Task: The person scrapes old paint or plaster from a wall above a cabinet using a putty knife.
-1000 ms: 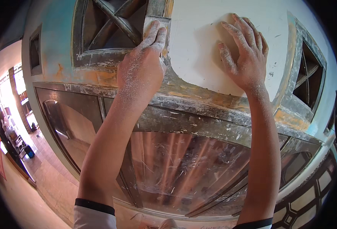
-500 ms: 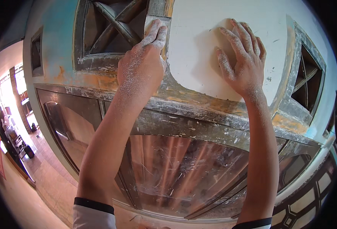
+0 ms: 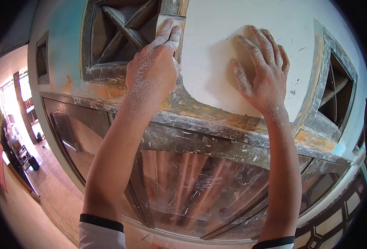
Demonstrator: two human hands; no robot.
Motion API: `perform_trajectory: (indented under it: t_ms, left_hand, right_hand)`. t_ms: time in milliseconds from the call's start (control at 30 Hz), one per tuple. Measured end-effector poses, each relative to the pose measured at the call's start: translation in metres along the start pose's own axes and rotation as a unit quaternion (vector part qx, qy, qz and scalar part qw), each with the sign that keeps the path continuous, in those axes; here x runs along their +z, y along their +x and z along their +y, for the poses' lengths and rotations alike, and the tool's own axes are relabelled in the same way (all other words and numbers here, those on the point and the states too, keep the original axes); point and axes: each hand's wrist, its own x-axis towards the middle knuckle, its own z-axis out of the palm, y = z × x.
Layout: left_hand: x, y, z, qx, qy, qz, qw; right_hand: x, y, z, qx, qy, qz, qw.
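Note:
My left hand [image 3: 152,68] presses a pale, dusty sheet [image 3: 164,20], which looks like sandpaper, against the worn wooden frame beside the upper left vent opening. Two of its fingers lie stretched over the sheet, and the others are curled and partly hidden. To the right, my right hand [image 3: 264,68] rests on a smooth white panel [image 3: 208,54] with its fingers spread, holding nothing. White dust coats both hands and wrists.
The wooden vent [image 3: 127,31] with crossed bars is next to my left hand; a similar vent [image 3: 335,89] is at the right. Below run a scuffed wooden beam [image 3: 200,130] and glass panes [image 3: 200,186]. A doorway [image 3: 23,95] lies far left.
My left hand has slid slightly upward along the frame with the sheet. My right hand has shifted a little left and down on the panel. The view has tilted slightly.

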Motion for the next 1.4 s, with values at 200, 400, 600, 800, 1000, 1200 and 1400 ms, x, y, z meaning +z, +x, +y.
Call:
perform_trajectory:
  t_ms: [200, 400, 600, 800, 1000, 1200, 1400]
  left_hand:
    - [-0.008, 0.010, 0.005, -0.025, -0.037, 0.008, 0.999]
    - [-0.013, 0.028, 0.005, -0.059, -0.005, -0.085, 0.995]
    - [-0.025, 0.034, 0.014, -0.106, -0.007, -0.084, 0.991]
    - [-0.025, 0.041, 0.011, -0.088, -0.008, -0.073, 0.993]
    - [-0.033, 0.049, 0.017, -0.064, 0.006, -0.037, 0.997]
    - [-0.027, 0.057, 0.010, -0.066, 0.002, -0.053, 0.996]
    - [-0.033, 0.056, 0.015, -0.045, 0.030, 0.020, 0.998]
  right_hand:
    - [0.001, 0.000, -0.002, 0.002, 0.002, 0.000, 1.000]
    - [-0.003, 0.000, -0.001, 0.002, 0.002, -0.008, 1.000]
    - [-0.002, -0.001, -0.002, 0.002, 0.013, -0.014, 1.000]
    - [-0.001, -0.002, -0.001, 0.002, 0.012, -0.020, 1.000]
    - [-0.005, -0.001, -0.001, 0.007, 0.011, -0.024, 1.000]
    - [-0.003, -0.003, -0.002, 0.010, 0.015, -0.033, 0.999]
    - [-0.004, -0.001, -0.003, 0.009, 0.023, -0.026, 0.999]
